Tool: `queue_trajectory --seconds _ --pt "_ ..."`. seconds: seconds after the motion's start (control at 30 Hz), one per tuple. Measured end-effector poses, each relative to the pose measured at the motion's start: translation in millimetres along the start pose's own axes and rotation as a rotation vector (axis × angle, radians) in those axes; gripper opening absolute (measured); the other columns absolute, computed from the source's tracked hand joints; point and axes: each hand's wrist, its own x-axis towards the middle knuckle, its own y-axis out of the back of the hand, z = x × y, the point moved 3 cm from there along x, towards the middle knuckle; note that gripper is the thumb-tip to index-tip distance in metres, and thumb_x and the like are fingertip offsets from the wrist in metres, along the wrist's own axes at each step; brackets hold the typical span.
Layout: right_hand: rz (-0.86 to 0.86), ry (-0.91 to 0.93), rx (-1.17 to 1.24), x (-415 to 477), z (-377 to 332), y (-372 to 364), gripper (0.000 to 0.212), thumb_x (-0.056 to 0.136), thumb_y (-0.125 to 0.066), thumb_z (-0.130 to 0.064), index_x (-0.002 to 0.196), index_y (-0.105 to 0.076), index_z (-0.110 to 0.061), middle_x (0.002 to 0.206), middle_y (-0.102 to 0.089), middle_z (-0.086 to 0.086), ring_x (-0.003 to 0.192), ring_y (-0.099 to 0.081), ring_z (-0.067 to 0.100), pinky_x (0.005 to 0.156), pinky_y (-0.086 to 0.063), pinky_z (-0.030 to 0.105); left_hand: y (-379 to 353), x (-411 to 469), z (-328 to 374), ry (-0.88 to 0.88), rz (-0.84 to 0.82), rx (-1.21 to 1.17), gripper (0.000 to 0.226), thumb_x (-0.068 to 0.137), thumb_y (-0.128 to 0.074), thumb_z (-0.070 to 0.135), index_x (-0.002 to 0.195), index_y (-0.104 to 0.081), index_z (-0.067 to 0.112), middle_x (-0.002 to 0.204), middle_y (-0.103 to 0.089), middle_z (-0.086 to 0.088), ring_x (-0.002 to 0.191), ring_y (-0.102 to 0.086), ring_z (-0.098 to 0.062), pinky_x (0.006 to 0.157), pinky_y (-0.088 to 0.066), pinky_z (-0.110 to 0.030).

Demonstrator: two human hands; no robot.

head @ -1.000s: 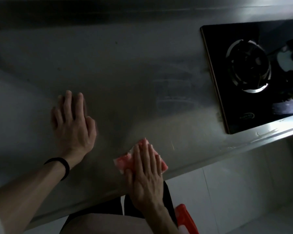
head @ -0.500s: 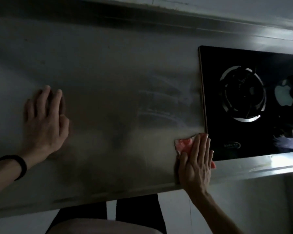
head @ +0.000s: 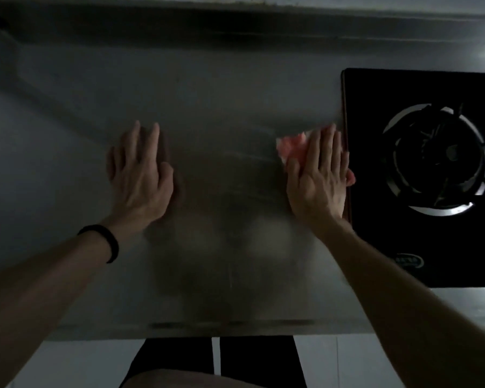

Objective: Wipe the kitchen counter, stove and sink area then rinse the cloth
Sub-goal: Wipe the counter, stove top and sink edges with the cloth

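Note:
A pink cloth [head: 291,148] lies flat on the steel counter [head: 221,102], right beside the left edge of the black glass stove [head: 420,242]. My right hand [head: 318,177] presses down on the cloth with straight fingers; pink shows past the fingers on the left and at the hand's right side. My left hand [head: 139,175] rests flat on the bare counter to the left, fingers straight, holding nothing. A black band sits on that wrist.
The stove's burner ring [head: 437,161] lies to the right of the cloth. A raised back ledge [head: 235,26] runs along the far side of the counter. The counter's front edge [head: 230,326] is close to my body, with pale floor tiles below.
My right hand has slid the cloth away from the counter's front edge, up along the stove's left side. My left hand stays flat on the counter.

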Motion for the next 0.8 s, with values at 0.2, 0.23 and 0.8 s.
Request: queue_trajectory --seconds 0.2,0.23,0.8 --pt "-0.11 0.277 -0.036 -186.6 20.8 -9.1 0.072 0.107 -0.042 -0.05 0.16 -0.033 -0.001 0.171 -0.021 0.021 0.16 -0.02 0.034 0.127 -0.024 0.054 -9.5 0.3 1.5 -0.01 -0.003 0.091 0.069 0.099 -0.035 0.036 0.166 -0.022 0.026 0.174 -0.017 -0.014 0.154 -0.025 -0.044 0.124 -0.022 -0.059" --pt "-0.099 0.313 -0.061 -212.6 22.8 -11.5 0.071 0.106 -0.048 -0.049 0.156 -0.041 0.0 0.167 -0.031 0.023 0.157 -0.029 0.036 0.122 -0.032 0.055 -11.5 -1.9 1.6 -0.016 0.01 0.103 0.069 0.1 -0.035 0.035 0.167 -0.021 0.026 0.174 -0.017 -0.014 0.155 -0.024 -0.043 0.125 -0.021 -0.059" --pt "-0.136 0.563 -0.016 138.3 -118.3 -27.6 0.07 0.108 -0.024 -0.051 0.166 -0.017 -0.012 0.175 -0.008 0.013 0.162 -0.005 0.028 0.131 -0.004 0.047 -6.9 -3.9 7.3 0.003 0.039 0.124 0.068 0.102 -0.038 0.036 0.167 -0.023 0.025 0.174 -0.018 -0.013 0.158 -0.021 -0.038 0.127 -0.02 -0.056"
